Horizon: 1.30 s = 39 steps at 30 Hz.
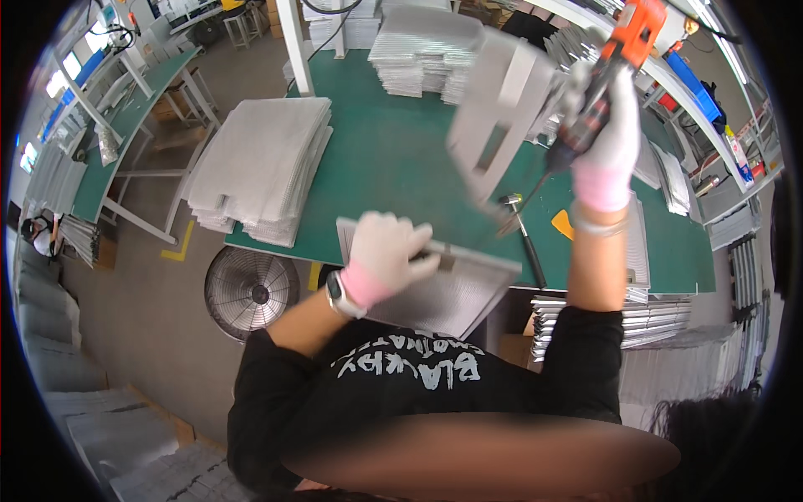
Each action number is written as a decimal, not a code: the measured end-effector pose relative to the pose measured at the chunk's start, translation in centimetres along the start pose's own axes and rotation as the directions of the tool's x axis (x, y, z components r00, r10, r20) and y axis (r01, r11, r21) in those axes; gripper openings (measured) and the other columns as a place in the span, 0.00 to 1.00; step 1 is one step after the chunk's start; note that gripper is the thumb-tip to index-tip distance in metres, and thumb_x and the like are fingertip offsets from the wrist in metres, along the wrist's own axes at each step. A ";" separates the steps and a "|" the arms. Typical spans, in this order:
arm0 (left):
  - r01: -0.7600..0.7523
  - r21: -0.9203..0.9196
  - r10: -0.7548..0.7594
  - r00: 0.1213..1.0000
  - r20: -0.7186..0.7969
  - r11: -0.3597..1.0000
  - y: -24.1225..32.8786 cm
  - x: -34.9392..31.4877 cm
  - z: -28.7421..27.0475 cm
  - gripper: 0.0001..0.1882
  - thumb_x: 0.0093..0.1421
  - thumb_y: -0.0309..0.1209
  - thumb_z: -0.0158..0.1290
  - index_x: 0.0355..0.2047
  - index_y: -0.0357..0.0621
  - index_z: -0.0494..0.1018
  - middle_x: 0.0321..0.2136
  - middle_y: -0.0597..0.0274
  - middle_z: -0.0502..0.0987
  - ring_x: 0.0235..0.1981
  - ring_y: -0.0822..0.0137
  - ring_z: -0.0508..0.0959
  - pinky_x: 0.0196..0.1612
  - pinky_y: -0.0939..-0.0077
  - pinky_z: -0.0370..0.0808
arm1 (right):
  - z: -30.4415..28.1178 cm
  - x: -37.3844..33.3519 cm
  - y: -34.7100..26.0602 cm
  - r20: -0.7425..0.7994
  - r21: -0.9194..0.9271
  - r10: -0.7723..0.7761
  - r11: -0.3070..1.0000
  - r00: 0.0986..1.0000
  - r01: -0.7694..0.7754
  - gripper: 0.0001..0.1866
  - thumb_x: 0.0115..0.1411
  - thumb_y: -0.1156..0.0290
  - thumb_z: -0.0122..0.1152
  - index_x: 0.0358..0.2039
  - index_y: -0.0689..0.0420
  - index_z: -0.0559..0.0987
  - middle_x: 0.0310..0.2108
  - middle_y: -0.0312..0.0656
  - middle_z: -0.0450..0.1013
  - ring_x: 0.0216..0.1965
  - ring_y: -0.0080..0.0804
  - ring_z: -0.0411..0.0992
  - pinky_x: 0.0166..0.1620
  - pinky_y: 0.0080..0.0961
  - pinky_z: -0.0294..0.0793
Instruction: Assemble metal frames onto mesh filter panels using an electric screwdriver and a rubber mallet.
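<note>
My right hand, in a white glove with a pink cuff, is wrapped round a power drill with an orange end and a dark body. The drill's long bit slants down to the left, and its tip blurs near the panel's far side. In front of my body a grey framed mesh panel is tilted at the table's near edge. My left hand, gloved the same way, grips its upper edge, thumb and fingers around the rim. A hammer with a dark handle lies on the table beside the panel.
A stack of mesh panels stands on the green table at left, another stack at the back. A slotted grey plate rises left of the drill. A yellow piece lies near the hammer. A floor fan stands below left.
</note>
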State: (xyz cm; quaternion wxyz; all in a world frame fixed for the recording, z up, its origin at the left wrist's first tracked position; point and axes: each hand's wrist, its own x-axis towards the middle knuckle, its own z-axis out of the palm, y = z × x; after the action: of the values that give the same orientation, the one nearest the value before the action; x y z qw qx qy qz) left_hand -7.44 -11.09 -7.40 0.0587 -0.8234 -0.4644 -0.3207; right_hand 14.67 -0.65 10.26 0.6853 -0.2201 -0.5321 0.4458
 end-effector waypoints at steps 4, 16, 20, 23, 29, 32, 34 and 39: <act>0.099 0.048 -0.098 0.995 -0.031 0.994 -7.1 6.4 -1.3 0.13 0.51 0.44 0.59 0.26 0.49 0.77 0.21 0.59 0.76 0.26 0.56 0.77 0.34 0.60 0.71 | -3.3 5.0 -3.2 0.089 -0.554 -0.232 0.796 0.969 0.242 0.23 0.66 0.62 0.57 0.57 0.60 0.69 0.34 0.34 0.72 0.28 0.17 0.67 0.32 0.13 0.66; 0.439 0.181 -0.475 0.826 0.304 0.880 -15.3 17.5 -3.0 0.29 0.58 0.58 0.49 0.41 0.46 0.82 0.38 0.54 0.82 0.42 0.54 0.81 0.49 0.65 0.76 | -8.4 4.8 -5.0 0.480 -0.845 -0.571 -0.097 0.666 0.525 0.38 0.60 0.67 0.64 0.66 0.66 0.58 0.56 0.57 0.67 0.56 0.47 0.68 0.60 0.36 0.64; 0.410 0.193 -0.452 0.837 0.310 0.891 -12.2 17.6 -2.8 0.30 0.58 0.59 0.48 0.42 0.46 0.81 0.39 0.54 0.82 0.44 0.55 0.81 0.50 0.66 0.75 | -5.5 -1.8 -5.7 0.681 -0.730 -0.295 -0.348 0.670 0.589 0.23 0.49 0.75 0.64 0.48 0.63 0.76 0.47 0.54 0.71 0.49 0.53 0.69 0.55 0.44 0.67; 0.450 0.187 -0.487 0.785 0.384 0.873 -10.4 18.9 -2.6 0.31 0.58 0.59 0.47 0.43 0.46 0.81 0.42 0.52 0.81 0.46 0.54 0.80 0.52 0.63 0.74 | -3.9 -6.9 -3.7 0.832 -0.538 0.236 0.125 0.502 0.833 0.31 0.38 0.65 0.73 0.47 0.55 0.77 0.48 0.48 0.73 0.53 0.52 0.69 0.57 0.49 0.67; 0.236 0.225 -0.318 0.820 0.477 0.945 -16.7 18.9 1.0 0.31 0.62 0.57 0.45 0.42 0.40 0.79 0.43 0.45 0.80 0.46 0.46 0.78 0.51 0.60 0.73 | -4.9 -14.8 7.0 0.876 -0.478 0.180 0.218 0.447 0.851 0.28 0.46 0.69 0.65 0.50 0.57 0.75 0.54 0.49 0.71 0.55 0.51 0.69 0.57 0.44 0.71; 0.323 0.232 -0.397 0.785 0.475 0.917 -15.2 18.6 -0.1 0.40 0.63 0.58 0.45 0.61 0.33 0.63 0.56 0.35 0.70 0.57 0.42 0.71 0.60 0.60 0.67 | -8.0 -14.8 9.8 0.817 -0.550 -0.049 0.234 0.574 0.802 0.23 0.46 0.74 0.60 0.46 0.58 0.77 0.48 0.49 0.74 0.50 0.48 0.74 0.50 0.38 0.77; 0.043 0.288 -0.179 0.868 0.463 0.957 -14.7 17.7 -2.0 0.40 0.65 0.57 0.45 0.64 0.33 0.60 0.61 0.36 0.65 0.63 0.45 0.65 0.65 0.63 0.62 | -9.0 -15.6 12.6 0.587 -0.642 -0.252 0.434 0.769 0.632 0.16 0.52 0.76 0.61 0.44 0.60 0.78 0.40 0.48 0.78 0.42 0.46 0.78 0.45 0.37 0.78; -0.121 -0.545 0.393 0.820 0.417 0.830 -6.2 16.5 -4.2 0.19 0.65 0.38 0.52 0.52 0.41 0.75 0.43 0.52 0.80 0.45 0.56 0.78 0.53 0.66 0.73 | -10.2 -18.8 21.1 -0.025 -0.565 0.099 0.819 0.995 -0.096 0.14 0.64 0.67 0.58 0.44 0.64 0.77 0.36 0.51 0.77 0.36 0.49 0.77 0.43 0.31 0.75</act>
State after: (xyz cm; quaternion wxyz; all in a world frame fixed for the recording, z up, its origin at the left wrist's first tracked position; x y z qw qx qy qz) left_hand -8.43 2.71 4.32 -0.2354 -0.9217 -0.2453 -0.1866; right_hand 15.47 -4.13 -19.53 0.5644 -0.4388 -0.6301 0.3032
